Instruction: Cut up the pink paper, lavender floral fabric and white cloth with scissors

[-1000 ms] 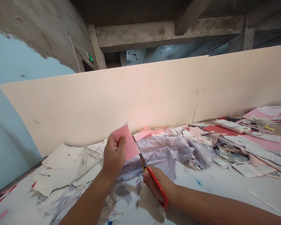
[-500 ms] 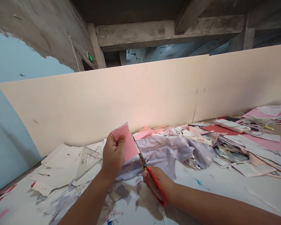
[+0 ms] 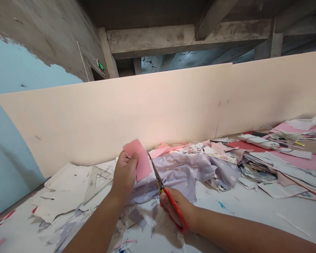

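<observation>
Step in hand: cutting by hand; the scissors (image 3: 155,174) stood with their blades just beside the right edge of the pink sheet (image 3: 137,159).

Left grip: the left hand (image 3: 124,175) was closed, pinching the lower part of the pink sheet between thumb and fingers.

Right grip: the right hand (image 3: 173,208) was closed around the red scissor handles. The blades were barely parted, if at all; the exact opening could not be confirmed.

Item location: the pink sheet was held up above the lilac floral fabric (image 3: 189,172), near the far edge of the table (image 3: 265,214).

Next move: assessed as requiring the sheet's edge to be fed between the blades.

Change: compared with the earlier frame, the pink sheet had tilted toward the left, and its top corner had moved left of the left hand's knuckles.

Rest: a clear plastic set square (image 3: 97,184) lay on paper offcuts (image 3: 60,189) at left; a white power strip (image 3: 258,141) lay far right.
</observation>
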Available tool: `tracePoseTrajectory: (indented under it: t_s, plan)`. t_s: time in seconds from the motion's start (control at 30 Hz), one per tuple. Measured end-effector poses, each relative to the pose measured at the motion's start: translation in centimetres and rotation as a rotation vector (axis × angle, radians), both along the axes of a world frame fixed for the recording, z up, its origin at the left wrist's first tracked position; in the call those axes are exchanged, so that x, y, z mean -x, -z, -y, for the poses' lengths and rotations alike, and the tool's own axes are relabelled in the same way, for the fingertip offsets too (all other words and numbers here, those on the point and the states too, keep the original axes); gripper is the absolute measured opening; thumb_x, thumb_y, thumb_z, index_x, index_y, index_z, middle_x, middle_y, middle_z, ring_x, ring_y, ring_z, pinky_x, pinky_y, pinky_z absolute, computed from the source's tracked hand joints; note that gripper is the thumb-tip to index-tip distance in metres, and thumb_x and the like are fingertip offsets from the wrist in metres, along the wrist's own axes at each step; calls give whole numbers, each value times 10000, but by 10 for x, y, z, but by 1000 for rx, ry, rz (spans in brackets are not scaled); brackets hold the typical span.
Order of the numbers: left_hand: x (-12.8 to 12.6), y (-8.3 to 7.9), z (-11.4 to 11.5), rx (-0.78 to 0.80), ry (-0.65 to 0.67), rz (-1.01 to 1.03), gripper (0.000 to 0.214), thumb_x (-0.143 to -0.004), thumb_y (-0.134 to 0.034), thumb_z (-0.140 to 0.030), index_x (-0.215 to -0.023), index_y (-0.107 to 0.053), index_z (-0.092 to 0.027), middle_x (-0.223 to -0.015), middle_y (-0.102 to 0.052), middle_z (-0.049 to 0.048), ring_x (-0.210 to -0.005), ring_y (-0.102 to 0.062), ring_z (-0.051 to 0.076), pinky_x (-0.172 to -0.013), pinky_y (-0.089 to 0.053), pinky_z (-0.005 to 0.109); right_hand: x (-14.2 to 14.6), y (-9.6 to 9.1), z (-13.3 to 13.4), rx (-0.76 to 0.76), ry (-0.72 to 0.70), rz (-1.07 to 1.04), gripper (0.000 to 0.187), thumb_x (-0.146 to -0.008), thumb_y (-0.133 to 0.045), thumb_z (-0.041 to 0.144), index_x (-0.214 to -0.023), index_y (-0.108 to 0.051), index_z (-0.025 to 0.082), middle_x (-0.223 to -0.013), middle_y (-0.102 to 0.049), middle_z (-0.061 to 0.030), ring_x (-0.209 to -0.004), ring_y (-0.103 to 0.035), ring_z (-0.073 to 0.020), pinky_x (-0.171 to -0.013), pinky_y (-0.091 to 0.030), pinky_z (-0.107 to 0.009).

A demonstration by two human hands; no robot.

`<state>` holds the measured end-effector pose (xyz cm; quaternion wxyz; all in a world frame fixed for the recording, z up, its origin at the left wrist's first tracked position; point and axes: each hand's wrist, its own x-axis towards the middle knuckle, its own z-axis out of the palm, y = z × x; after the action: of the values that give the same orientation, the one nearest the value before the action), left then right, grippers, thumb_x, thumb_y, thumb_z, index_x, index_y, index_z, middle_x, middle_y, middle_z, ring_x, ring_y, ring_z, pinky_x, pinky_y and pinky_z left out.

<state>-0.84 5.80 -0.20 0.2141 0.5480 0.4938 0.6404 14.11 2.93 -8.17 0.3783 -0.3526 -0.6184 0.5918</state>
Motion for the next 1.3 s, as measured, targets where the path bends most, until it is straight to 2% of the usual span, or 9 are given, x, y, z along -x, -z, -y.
tracePoseTrajectory:
  t_s: [0.1,0.2,0.3,0.43,0.5,0.6,0.73,0.97,1.3]
  plan:
    - [1,1,-3,8,80,61,250,-729,-504,-437,-746,-432,-198,-536,-408,-70,-431,-376,70,-421,-302,183,0,5,-3,-52,-20,38,663,-519,-343,835,-633,-344,182,-431,-251,99,-359,-210,-26,-335,-179,-175]
    - [1,1,-2,-10,70,50,257,-719,-516,-434,-761,-458,-188,-543,-430,-65,-450,-402,75,-438,-325,186,0,9,-4,-111,-3,52,650,-562,-326,821,-666,-361,180,-465,-303,79,-394,-305,-49,-383,-268,-191]
    - [0,0,-1,3,10,6,259,-706,-533,-429,-755,-476,-181,-530,-434,-66,-458,-407,79,-446,-339,187,-4,3,1,-266,-15,88,625,-653,-247,786,-679,-369,173,-575,-381,27,-530,-402,-88,-493,-344,-228]
    - [-2,-1,0,-47,58,15,251,-732,-512,-407,-831,-508,-176,-568,-477,-57,-469,-417,76,-488,-369,193,-8,-7,9,-435,-95,159,632,-682,-203,770,-711,-388,167,-677,-396,0,-616,-371,-99,-577,-350,-248]
    - [-2,0,0,-39,66,1,267,-737,-504,-414,-852,-510,-174,-565,-482,-54,-460,-424,79,-482,-369,196,-8,-3,7,-391,-102,138,623,-695,-210,758,-744,-399,166,-670,-391,7,-606,-374,-96,-579,-353,-245]
    - [-1,1,0,32,17,-55,279,-728,-504,-447,-823,-495,-185,-528,-468,-61,-434,-426,90,-435,-347,196,-6,15,-2,-271,-73,59,591,-733,-236,720,-804,-427,166,-634,-398,22,-567,-393,-87,-562,-363,-234]
    - [2,0,2,34,-27,-114,290,-728,-494,-463,-822,-498,-189,-525,-481,-55,-440,-449,101,-425,-346,198,-3,33,-12,-205,-63,-20,587,-713,-301,722,-803,-460,164,-608,-415,25,-535,-395,-83,-550,-388,-234]
    - [-1,-8,8,25,-25,-157,281,-738,-484,-460,-833,-497,-196,-511,-476,-62,-440,-470,110,-428,-363,204,-2,25,-7,-96,-57,-72,605,-679,-349,735,-824,-479,161,-593,-385,35,-537,-419,-91,-562,-411,-258]
    - [11,-10,4,15,-156,-182,283,-733,-478,-474,-781,-476,-196,-528,-482,-55,-468,-460,106,-447,-351,201,0,18,-8,-53,-76,-182,607,-641,-381,756,-736,-440,160,-540,-311,62,-479,-340,-66,-533,-403,-248]
